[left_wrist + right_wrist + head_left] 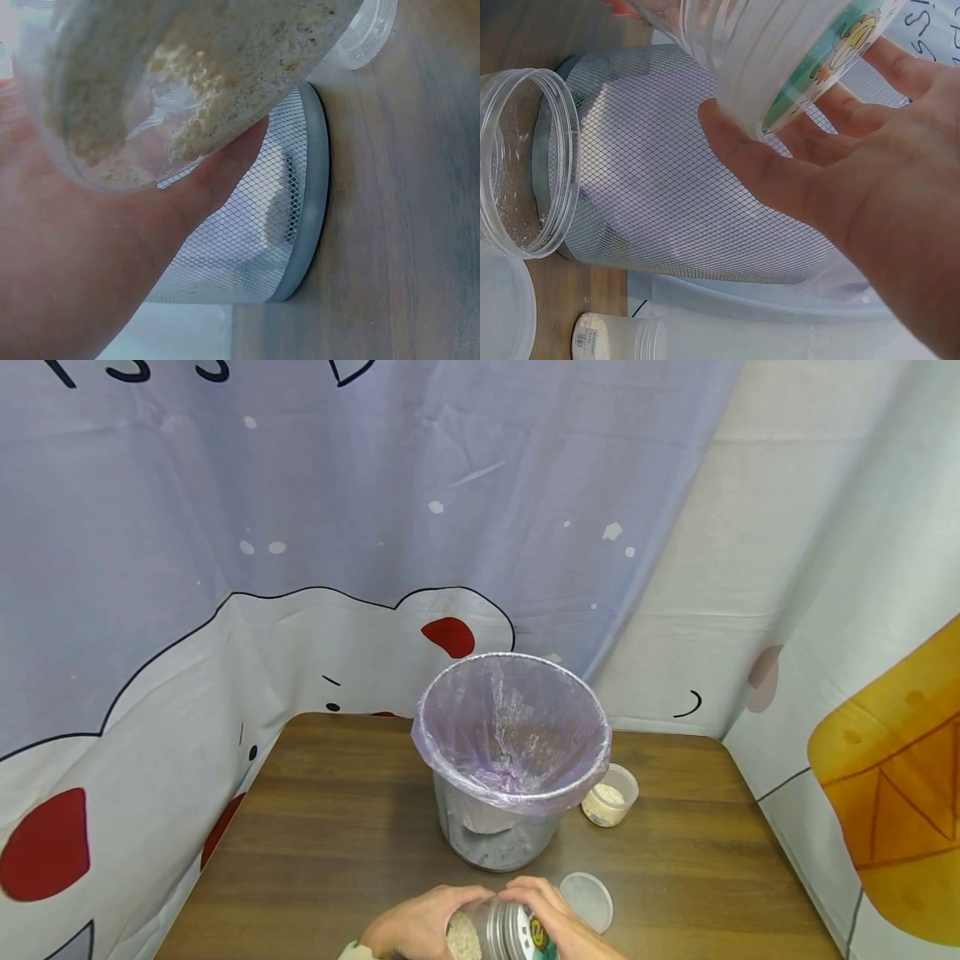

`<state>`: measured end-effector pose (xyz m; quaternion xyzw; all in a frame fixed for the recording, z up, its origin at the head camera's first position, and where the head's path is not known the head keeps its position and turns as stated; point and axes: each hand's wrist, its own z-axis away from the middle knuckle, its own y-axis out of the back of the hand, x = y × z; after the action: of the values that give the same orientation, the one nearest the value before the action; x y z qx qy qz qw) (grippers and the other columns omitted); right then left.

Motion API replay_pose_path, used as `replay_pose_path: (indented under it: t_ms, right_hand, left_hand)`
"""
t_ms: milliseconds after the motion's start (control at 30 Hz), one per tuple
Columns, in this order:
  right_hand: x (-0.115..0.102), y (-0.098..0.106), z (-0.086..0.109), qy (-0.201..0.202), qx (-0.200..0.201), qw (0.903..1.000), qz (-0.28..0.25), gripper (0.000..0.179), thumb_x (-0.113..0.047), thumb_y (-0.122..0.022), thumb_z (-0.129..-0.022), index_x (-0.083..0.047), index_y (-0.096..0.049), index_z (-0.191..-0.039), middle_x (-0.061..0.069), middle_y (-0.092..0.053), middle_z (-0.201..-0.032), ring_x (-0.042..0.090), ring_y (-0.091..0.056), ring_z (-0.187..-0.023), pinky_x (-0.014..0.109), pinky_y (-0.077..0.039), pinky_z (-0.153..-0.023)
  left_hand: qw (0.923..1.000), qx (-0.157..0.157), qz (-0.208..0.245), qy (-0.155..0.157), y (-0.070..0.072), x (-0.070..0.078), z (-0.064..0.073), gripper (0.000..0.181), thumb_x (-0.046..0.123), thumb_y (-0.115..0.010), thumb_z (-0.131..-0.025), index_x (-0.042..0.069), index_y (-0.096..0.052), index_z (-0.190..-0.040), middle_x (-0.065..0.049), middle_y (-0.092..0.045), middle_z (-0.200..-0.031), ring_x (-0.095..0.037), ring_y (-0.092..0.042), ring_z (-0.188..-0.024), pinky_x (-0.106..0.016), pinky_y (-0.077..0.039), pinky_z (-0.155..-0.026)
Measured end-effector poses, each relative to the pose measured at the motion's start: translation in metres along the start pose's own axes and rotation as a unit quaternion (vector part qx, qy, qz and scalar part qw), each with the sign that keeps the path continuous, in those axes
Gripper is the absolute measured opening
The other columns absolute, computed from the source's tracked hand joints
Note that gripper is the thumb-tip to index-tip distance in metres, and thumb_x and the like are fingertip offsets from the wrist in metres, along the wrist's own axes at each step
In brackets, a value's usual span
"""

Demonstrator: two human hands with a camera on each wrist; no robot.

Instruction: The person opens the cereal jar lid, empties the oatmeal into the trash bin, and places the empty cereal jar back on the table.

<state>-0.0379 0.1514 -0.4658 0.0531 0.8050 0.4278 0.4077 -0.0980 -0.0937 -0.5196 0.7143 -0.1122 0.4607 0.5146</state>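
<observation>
Flake jar [472,928]: held on its side between two hands at the near edge of the head view, in front of the bin; its capped end points to the person's right.
Left hand [416,922]: clamped round the base end of the jar, the thumb along the wall, as the left wrist view shows close up.
Right hand [558,920]: fingers and thumb curled on the jar's cap [821,75]; the right wrist view alone brings out the cartoon on its green and white face fully.
Flakes: pale and coarse; the left wrist view shows them clinging along the wall round a hollow, where the head view gives only a pale patch.
Mesh bin [453,818]: upright on the tabletop [315,852]; both wrist views resolve the mesh, while only the head view looks down into its purple liner [517,718].
Open clear container [571,161]: near the bin's foot in the right wrist view, specks inside; the left wrist view catches just part of it.
Small tub [628,789]: beside the bin, pale contents; its barcode label shows only from the right wrist.
Loose lid [588,902]: flat on the tabletop, just beyond the right hand.
</observation>
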Motion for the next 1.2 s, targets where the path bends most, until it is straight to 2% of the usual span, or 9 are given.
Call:
replay_pose_path:
  t_ms: [100, 200, 333, 633, 800, 967, 1100, 1200]
  right_hand:
    - [0.002, 0.0, 0.0, 0.009, 0.008, 0.9999, 0.002, 0.072, -0.043, -0.069, -0.076, -0.013, -0.04, -0.134, 0.004, -0.038, -0.132, 0.017, -0.039, -0.119, 0.034, -0.043, -0.092]
    - [0.006, 0.0, -0.001, 0.053, 0.024, 0.9981, 0.017, 0.072, -0.044, -0.067, -0.078, -0.007, -0.038, -0.133, 0.006, -0.039, -0.13, 0.018, -0.04, -0.117, 0.033, -0.043, -0.091]
    - [0.009, 0.001, 0.0, 0.066, 0.034, 0.9971, 0.015, 0.073, -0.047, -0.066, -0.078, -0.007, -0.038, -0.133, 0.007, -0.04, -0.13, 0.018, -0.041, -0.116, 0.034, -0.043, -0.091]
    - [0.008, 0.005, 0.005, 0.04, 0.033, 0.9985, 0.016, 0.074, -0.047, -0.066, -0.078, -0.006, -0.039, -0.133, 0.008, -0.039, -0.131, 0.018, -0.04, -0.118, 0.036, -0.044, -0.09]
    - [0.008, 0.006, 0.01, 0.007, 0.029, 0.9996, -0.001, 0.076, -0.045, -0.07, -0.076, -0.005, -0.04, -0.133, 0.006, -0.037, -0.132, 0.016, -0.038, -0.119, 0.037, -0.046, -0.087]
    - [0.011, 0.007, 0.013, -0.011, 0.032, 0.9992, -0.02, 0.078, -0.043, -0.072, -0.074, -0.009, -0.038, -0.136, 0.006, -0.036, -0.131, 0.014, -0.038, -0.117, 0.033, -0.045, -0.087]
    - [0.013, 0.01, 0.017, -0.032, 0.035, 0.9985, -0.026, 0.08, -0.043, -0.074, -0.072, -0.012, -0.038, -0.136, 0.006, -0.034, -0.13, 0.013, -0.036, -0.117, 0.032, -0.045, -0.085]
    - [0.014, 0.012, 0.02, -0.041, 0.045, 0.9981, -0.009, 0.078, -0.042, -0.075, -0.072, -0.012, -0.04, -0.135, 0.008, -0.034, -0.128, 0.013, -0.035, -0.115, 0.031, -0.045, -0.081]
  left_hand:
    - [1.0, 0.001, 0.007, 0.007, 0.0, 0.0, 0.0, 0.078, 0.045, -0.077, -0.065, 0.021, -0.045, -0.131, 0.01, -0.051, -0.125, -0.004, -0.049, -0.109, -0.025, -0.044, -0.089]
    - [0.9998, 0.003, 0.019, 0.009, 0.0, 0.0, 0.0, 0.078, 0.045, -0.077, -0.065, 0.023, -0.044, -0.131, 0.012, -0.052, -0.124, -0.003, -0.05, -0.107, -0.025, -0.044, -0.088]
    - [0.9994, 0.005, 0.034, 0.0, 0.0, -0.001, -0.001, 0.076, 0.045, -0.076, -0.066, 0.025, -0.044, -0.131, 0.014, -0.052, -0.121, -0.003, -0.051, -0.104, -0.024, -0.045, -0.087]
    - [0.9993, 0.023, 0.028, -0.007, 0.0, 0.0, 0.001, 0.075, 0.041, -0.078, -0.064, 0.024, -0.045, -0.13, 0.014, -0.054, -0.117, -0.003, -0.051, -0.102, -0.024, -0.045, -0.086]
    - [0.9991, 0.04, 0.011, -0.009, 0.0, 0.001, 0.002, 0.077, 0.042, -0.078, -0.064, 0.023, -0.044, -0.131, 0.012, -0.054, -0.119, -0.003, -0.051, -0.104, -0.025, -0.044, -0.088]
    - [0.9981, 0.058, 0.019, -0.009, -0.001, 0.001, 0.002, 0.081, 0.043, -0.079, -0.062, 0.025, -0.043, -0.131, 0.011, -0.055, -0.119, -0.004, -0.051, -0.103, -0.025, -0.045, -0.088]
    - [0.997, 0.076, -0.001, -0.013, 0.0, 0.001, 0.004, 0.084, 0.039, -0.082, -0.058, 0.023, -0.044, -0.131, 0.009, -0.055, -0.119, -0.006, -0.052, -0.104, -0.027, -0.045, -0.088]
    - [0.996, 0.087, -0.021, -0.005, 0.002, 0.003, 0.005, 0.087, 0.037, -0.084, -0.055, 0.02, -0.044, -0.131, 0.007, -0.054, -0.122, -0.009, -0.052, -0.107, -0.029, -0.045, -0.09]
